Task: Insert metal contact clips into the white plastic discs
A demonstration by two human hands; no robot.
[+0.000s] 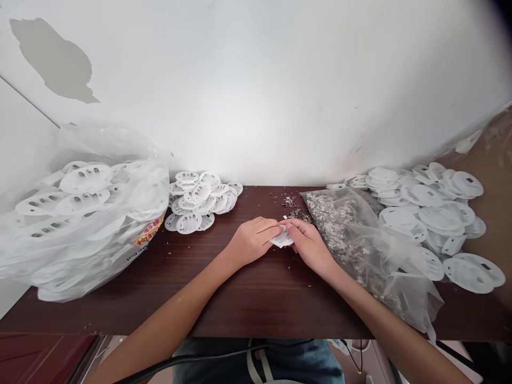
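Between my two hands is a white round plastic plate (282,238), partly covered by the fingers. My left hand (256,239) closes on its left edge. On the other side, my right hand (309,242) grips the right edge, thumb on top. Just behind the hands lies a small heap of dark metal pieces (300,214). Whether a small piece is held against the plate I cannot make out.
A clear bag of small metal parts (340,218) lies to the right, beside a pile of white plates (444,213). Left of centre is another plate pile (200,200). A large plastic bag of plates (92,224) stands far left on the brown table (264,304), against the wall (256,106).
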